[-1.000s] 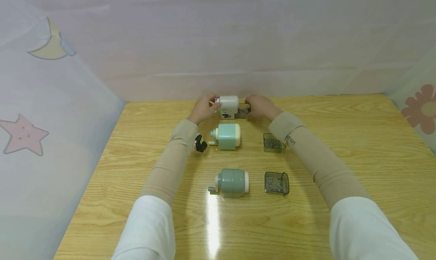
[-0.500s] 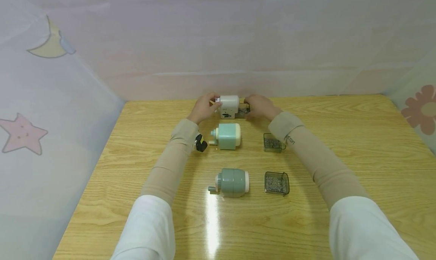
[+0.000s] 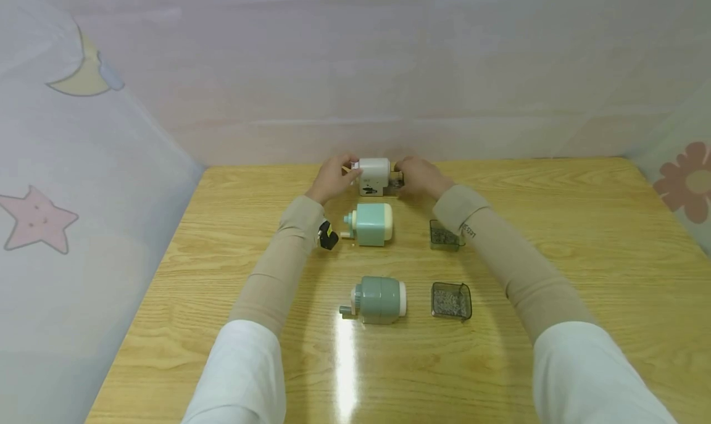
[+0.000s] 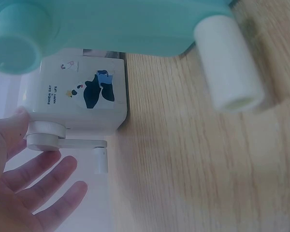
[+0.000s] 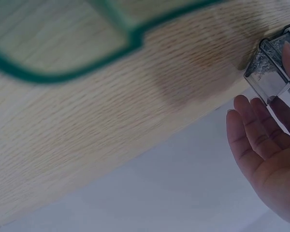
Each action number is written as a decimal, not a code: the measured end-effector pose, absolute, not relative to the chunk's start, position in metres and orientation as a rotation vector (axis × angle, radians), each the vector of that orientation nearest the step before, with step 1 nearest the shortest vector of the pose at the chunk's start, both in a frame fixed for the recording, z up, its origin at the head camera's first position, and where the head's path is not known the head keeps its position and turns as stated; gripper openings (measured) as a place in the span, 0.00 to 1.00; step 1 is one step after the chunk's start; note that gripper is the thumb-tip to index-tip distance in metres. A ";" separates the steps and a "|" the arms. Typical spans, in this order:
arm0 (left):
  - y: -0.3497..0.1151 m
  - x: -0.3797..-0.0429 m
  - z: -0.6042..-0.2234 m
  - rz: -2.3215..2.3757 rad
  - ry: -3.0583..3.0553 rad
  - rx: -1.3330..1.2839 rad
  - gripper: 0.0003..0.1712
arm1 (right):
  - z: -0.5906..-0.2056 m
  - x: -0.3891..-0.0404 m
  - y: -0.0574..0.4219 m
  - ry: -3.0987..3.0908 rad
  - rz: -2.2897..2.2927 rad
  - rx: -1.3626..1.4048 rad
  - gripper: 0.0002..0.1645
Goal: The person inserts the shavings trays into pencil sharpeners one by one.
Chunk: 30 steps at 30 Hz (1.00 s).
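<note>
White and printed with a panda picture (image 4: 97, 90), the sharpener (image 3: 374, 174) you are handling stands at the far edge of the wooden table (image 3: 222, 226), just in front of the pale backdrop (image 3: 500, 91). Your left hand (image 3: 331, 178) grips its crank end: the thumb lies against the body by the round knob (image 4: 44, 137), and 3 fingers spread below, clear of the crank arm (image 4: 82, 143). Your right hand (image 3: 423, 176) pinches the clear drawer (image 5: 268, 72) between thumb and forefinger, its other fingers loosely extended. This drawer, with shavings inside, juts from the sharpener's right end; you cannot tell how deep it sits.

Nearer you stand 2 more sharpeners, the teal sharpener (image 3: 371, 224) just in front of the white body and the dark green sharpener (image 3: 380, 300) closest to you. To their right lie 2 tinted drawers holding shavings, the rear drawer (image 3: 442, 236) partly under your right sleeve (image 3: 516, 263) and the front drawer (image 3: 451, 300) in full view.
</note>
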<state>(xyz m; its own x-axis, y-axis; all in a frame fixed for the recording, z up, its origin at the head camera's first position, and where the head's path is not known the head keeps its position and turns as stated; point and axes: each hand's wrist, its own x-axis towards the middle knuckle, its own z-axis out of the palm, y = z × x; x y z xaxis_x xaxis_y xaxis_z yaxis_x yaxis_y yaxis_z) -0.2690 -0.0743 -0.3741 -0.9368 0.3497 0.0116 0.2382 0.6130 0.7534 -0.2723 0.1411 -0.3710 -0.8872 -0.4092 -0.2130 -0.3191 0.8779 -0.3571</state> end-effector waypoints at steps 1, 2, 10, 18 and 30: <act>-0.074 -0.269 -0.374 1.226 2.696 0.494 0.21 | -0.371 -0.273 0.141 2.768 -0.453 -0.549 0.38; -0.075 -0.269 -0.374 1.221 2.699 0.495 0.21 | -0.371 -0.273 0.140 2.770 -0.444 -0.558 0.38; -0.074 -0.268 -0.374 1.238 2.692 0.482 0.21 | -0.371 -0.276 0.141 2.769 -0.408 -0.586 0.39; -0.074 -0.269 -0.375 1.237 2.702 0.475 0.21 | -0.371 -0.279 0.143 2.764 -0.419 -0.606 0.40; -0.074 -0.270 -0.375 1.241 2.698 0.487 0.21 | -0.371 -0.278 0.136 2.772 -0.465 -0.591 0.36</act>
